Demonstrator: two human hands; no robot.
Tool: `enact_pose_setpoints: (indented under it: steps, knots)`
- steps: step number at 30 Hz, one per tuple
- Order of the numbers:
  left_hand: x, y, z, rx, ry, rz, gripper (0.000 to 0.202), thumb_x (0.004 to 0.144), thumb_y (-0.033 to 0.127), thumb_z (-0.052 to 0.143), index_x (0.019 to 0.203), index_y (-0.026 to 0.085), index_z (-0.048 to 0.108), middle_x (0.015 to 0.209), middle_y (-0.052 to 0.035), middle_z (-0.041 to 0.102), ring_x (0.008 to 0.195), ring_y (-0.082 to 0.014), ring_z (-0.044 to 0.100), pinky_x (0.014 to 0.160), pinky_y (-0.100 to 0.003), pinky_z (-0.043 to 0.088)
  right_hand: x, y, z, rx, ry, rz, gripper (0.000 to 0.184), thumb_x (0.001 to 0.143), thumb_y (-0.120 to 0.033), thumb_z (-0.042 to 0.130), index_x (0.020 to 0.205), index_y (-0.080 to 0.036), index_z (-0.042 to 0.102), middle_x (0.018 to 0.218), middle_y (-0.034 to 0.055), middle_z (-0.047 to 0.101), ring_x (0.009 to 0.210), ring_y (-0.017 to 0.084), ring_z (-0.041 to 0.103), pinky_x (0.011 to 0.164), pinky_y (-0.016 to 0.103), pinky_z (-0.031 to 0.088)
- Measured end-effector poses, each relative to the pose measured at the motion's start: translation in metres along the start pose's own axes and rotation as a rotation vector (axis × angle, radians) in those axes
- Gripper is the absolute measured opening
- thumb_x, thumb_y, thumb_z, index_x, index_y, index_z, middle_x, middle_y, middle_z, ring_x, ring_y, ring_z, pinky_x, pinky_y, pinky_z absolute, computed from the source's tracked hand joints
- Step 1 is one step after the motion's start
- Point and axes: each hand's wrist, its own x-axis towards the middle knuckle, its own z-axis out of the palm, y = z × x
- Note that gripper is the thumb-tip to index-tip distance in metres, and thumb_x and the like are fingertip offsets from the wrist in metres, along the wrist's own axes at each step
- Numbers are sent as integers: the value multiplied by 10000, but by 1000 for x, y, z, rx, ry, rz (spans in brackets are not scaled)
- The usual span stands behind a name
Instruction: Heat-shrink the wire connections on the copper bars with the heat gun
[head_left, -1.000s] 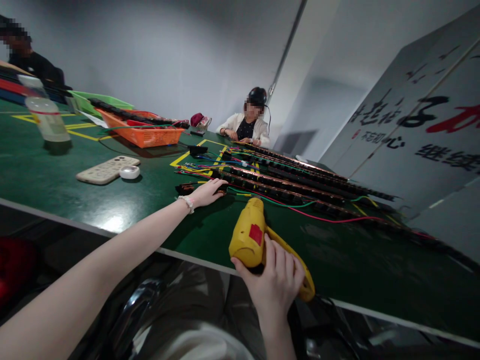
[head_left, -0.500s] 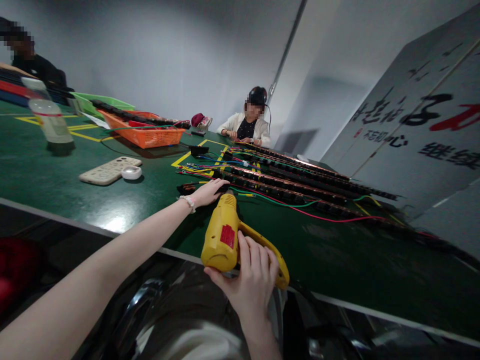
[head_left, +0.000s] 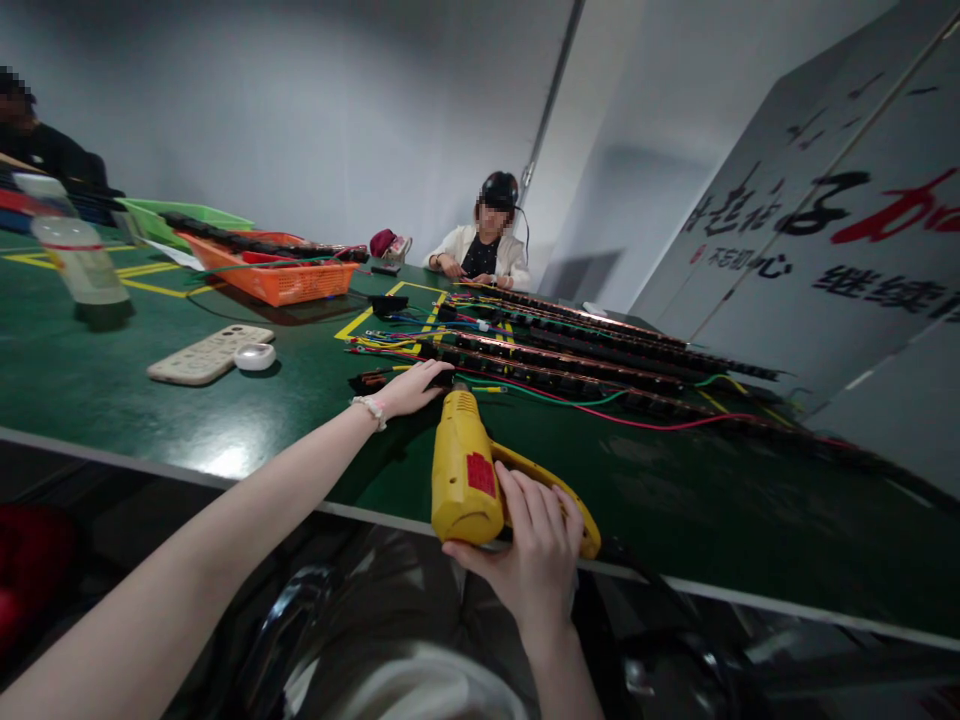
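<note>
My right hand (head_left: 536, 530) is wrapped round the handle of a yellow heat gun (head_left: 463, 480) with a red label on its back end. Its nozzle points away from me, close to the fingertips of my left hand (head_left: 415, 388). That hand reaches across the table, fingers closed over a black strip with copper-coloured wires (head_left: 369, 382). The strip is partly hidden under the hand. Just beyond lie long black strips with copper bars (head_left: 540, 360) and loose coloured wires, among them a green wire (head_left: 551, 398) and a red wire (head_left: 645, 424).
On the green table (head_left: 300, 400) at left are a phone (head_left: 202, 356), a small white case (head_left: 255, 356) and a bottle (head_left: 86, 260). Behind them stand an orange basket (head_left: 289, 285) and a green basket (head_left: 146, 215). One person (head_left: 487, 240) sits opposite, another (head_left: 45, 150) at far left.
The heat gun and my right hand have shifted right, and the gun's body now points more directly away from me. My left hand stays at the black strip. The whole view has turned slightly.
</note>
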Motion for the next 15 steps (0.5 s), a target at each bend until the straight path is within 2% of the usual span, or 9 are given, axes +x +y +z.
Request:
enact_pose_setpoints:
  steps: [15]
  knots:
    - [0,-7,3,7,-15,9,473,884,329,460,1342,215,422,1334,-101,495,1277,-261,438,1075,-448,381,-11,51,-9,-130,70,-21,816,683,-755,555,1210,-132,562,1081,100,663,987,227,585,991,396,308]
